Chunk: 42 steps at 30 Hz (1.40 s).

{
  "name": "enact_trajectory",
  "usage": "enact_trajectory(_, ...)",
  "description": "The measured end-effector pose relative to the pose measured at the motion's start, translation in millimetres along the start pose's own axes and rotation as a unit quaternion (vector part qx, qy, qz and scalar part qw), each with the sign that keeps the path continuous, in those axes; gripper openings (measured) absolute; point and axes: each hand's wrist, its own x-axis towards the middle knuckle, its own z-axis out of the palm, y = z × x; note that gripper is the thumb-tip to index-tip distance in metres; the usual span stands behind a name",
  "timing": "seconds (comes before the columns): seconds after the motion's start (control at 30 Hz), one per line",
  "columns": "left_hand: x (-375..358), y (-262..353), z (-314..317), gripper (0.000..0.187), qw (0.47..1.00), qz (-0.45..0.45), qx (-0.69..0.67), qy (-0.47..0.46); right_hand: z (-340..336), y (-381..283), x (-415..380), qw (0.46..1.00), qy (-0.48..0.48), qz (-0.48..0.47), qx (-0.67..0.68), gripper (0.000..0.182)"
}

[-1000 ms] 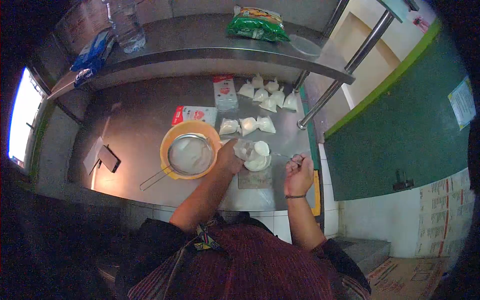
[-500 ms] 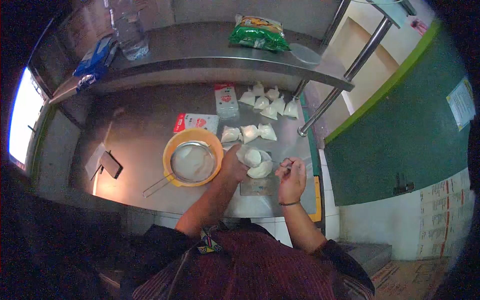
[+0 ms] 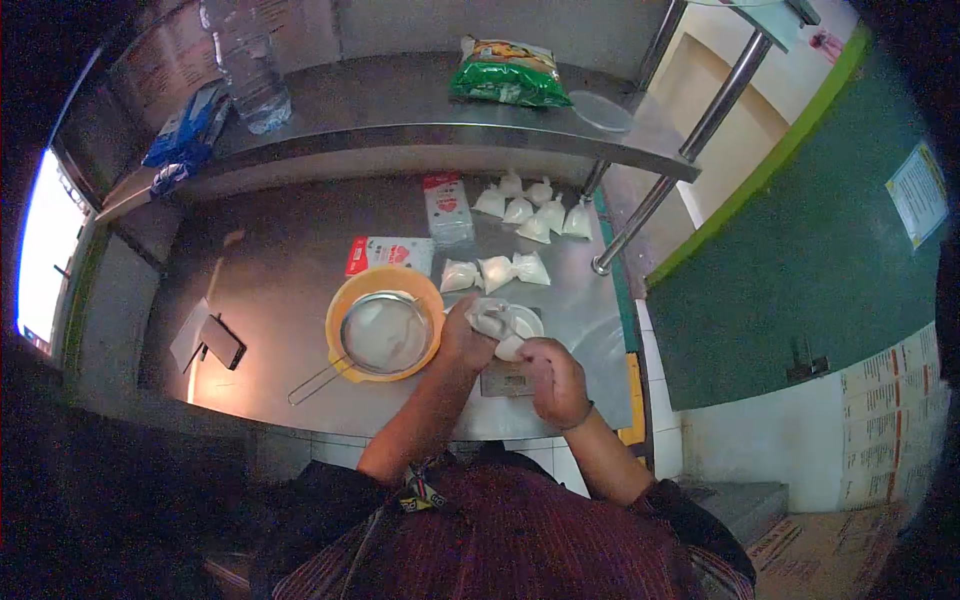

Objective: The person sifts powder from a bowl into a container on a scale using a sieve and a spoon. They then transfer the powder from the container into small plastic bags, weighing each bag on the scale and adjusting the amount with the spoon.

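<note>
My left hand [image 3: 468, 335] is closed on a small clear plastic bag [image 3: 490, 316], its mouth turned toward my right hand. My right hand [image 3: 556, 382] is closed round the handle of what looks like a spoon; its bowl end is hard to make out at the bag. Just beyond and under the bag, a round white bowl [image 3: 529, 322] stands on a flat kitchen scale [image 3: 507, 382], partly hidden by both hands. To the left of my left hand, a wire-handled sieve [image 3: 388, 334] with white powder rests over a yellow-orange basin [image 3: 352, 290].
Several tied bags of white powder [image 3: 496, 272] stand behind the scale, more [image 3: 534, 228] farther back. Two red-and-white packs [image 3: 390, 256] [image 3: 448, 208] lie behind the basin. A phone on a stand [image 3: 222, 342] is at left. A steel shelf [image 3: 400, 140] overhangs the back, carrying a green bag [image 3: 510, 75].
My right hand has moved left and closer to the bag, with the spoon brought to it. The white powder heaped at the spoon no longer shows. The view has shifted slightly.
</note>
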Motion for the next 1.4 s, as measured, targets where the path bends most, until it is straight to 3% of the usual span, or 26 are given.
enact_trajectory(0.03,1.7,2.9,0.5,0.031,1.000,0.002,0.000,0.003,-1.8,3.9,-4.0,0.999,0.032,-0.033,0.023,0.022)
enact_trajectory(0.07,3.2,5.2,2.0,0.031,0.964,-0.095,-0.237,0.072,-3.8,6.1,-9.4,0.999,0.029,-0.033,0.025,0.022)
enact_trajectory(0.1,2.6,6.8,2.6,0.030,0.860,-0.183,-0.458,0.135,-5.8,5.6,-14.2,0.998,0.037,-0.012,0.047,0.020)
enact_trajectory(0.13,-0.6,2.2,0.3,0.030,0.859,-0.182,-0.458,0.137,-6.9,6.0,-16.6,0.997,0.047,0.009,0.068,0.018)
enact_trajectory(0.17,-5.1,-2.0,-0.9,0.026,0.981,-0.079,-0.132,0.117,-7.3,7.0,-16.7,0.997,0.045,0.008,0.069,0.018)
enact_trajectory(0.2,-7.8,1.2,0.8,0.023,0.974,0.034,0.211,0.081,-8.0,6.4,-15.7,0.998,0.007,0.017,0.057,0.018)
enact_trajectory(0.23,-6.9,4.6,2.7,0.023,0.974,0.034,0.211,0.081,-8.6,6.1,-14.8,0.998,-0.030,0.026,0.045,0.017)
enact_trajectory(0.27,-4.3,7.7,5.7,0.024,0.987,-0.080,-0.085,0.106,-7.8,6.0,-13.0,0.998,-0.029,0.026,0.044,0.017)
enact_trajectory(0.3,-2.1,9.7,8.5,0.028,0.901,-0.187,-0.372,0.121,-5.1,5.8,-10.4,0.999,-0.036,0.009,0.015,0.017)
enact_trajectory(0.4,1.4,5.1,11.9,0.029,0.856,-0.219,-0.459,0.098,2.5,9.8,-6.5,0.999,-0.038,-0.009,-0.002,0.017)
enact_trajectory(0.53,1.5,-2.3,12.0,0.028,0.849,-0.227,-0.471,0.077,2.9,13.4,-8.8,1.000,-0.020,-0.006,-0.014,0.017)
enact_trajectory(0.73,-5.1,-4.1,7.9,0.027,0.871,-0.170,-0.454,0.083,-5.4,-3.4,-10.2,0.998,0.031,-0.058,0.010,0.016)
enact_trajectory(0.8,-8.0,-12.8,4.4,0.033,0.980,-0.092,-0.170,0.036,-4.1,0.4,-8.3,0.999,0.010,-0.036,0.002,0.017)
enact_trajectory(0.83,-10.1,-0.8,10.1,0.033,0.980,-0.094,-0.171,0.035,-4.0,2.9,-7.6,1.000,-0.009,-0.014,-0.007,0.018)
enact_trajectory(0.9,-11.2,18.1,19.5,0.035,0.860,-0.238,-0.442,0.095,0.0,7.1,-3.5,1.000,0.002,-0.009,-0.005,0.019)
enact_trajectory(1.0,-10.7,16.3,22.3,0.032,0.866,-0.221,-0.447,0.041,7.6,8.7,9.0,1.000,0.017,-0.025,-0.007,0.020)
enact_trajectory(1.1,-11.7,12.1,21.0,0.032,0.847,-0.234,-0.467,0.103,7.1,5.3,9.1,0.999,0.019,-0.030,-0.011,0.021)
enact_trajectory(1.23,-13.0,7.0,9.0,0.031,0.849,-0.184,-0.490,0.070,-1.1,-8.5,6.7,0.999,0.037,-0.028,0.009,0.022)
enact_trajectory(1.27,-17.0,6.0,7.1,0.031,0.968,-0.096,-0.227,0.052,-4.2,-13.6,7.8,0.999,0.035,-0.028,0.010,0.022)
enact_trajectory(1.3,-19.2,9.0,7.0,0.030,0.998,0.000,0.057,0.028,-7.5,-19.2,9.7,0.998,0.032,-0.054,0.009,0.019)
enact_trajectory(1.33,-18.1,12.1,7.6,0.030,0.998,0.000,0.057,0.029,-9.9,-23.6,11.0,0.996,0.030,-0.080,0.008,0.016)
enact_trajectory(1.37,-16.1,14.9,9.4,0.030,0.982,-0.081,-0.160,0.054,-11.6,-26.8,11.0,0.996,0.029,-0.081,0.008,0.016)
enact_trajectory(1.4,-15.1,21.3,12.1,0.029,0.913,-0.157,-0.368,0.076,-12.6,-29.9,10.6,0.998,0.013,-0.057,0.010,0.019)
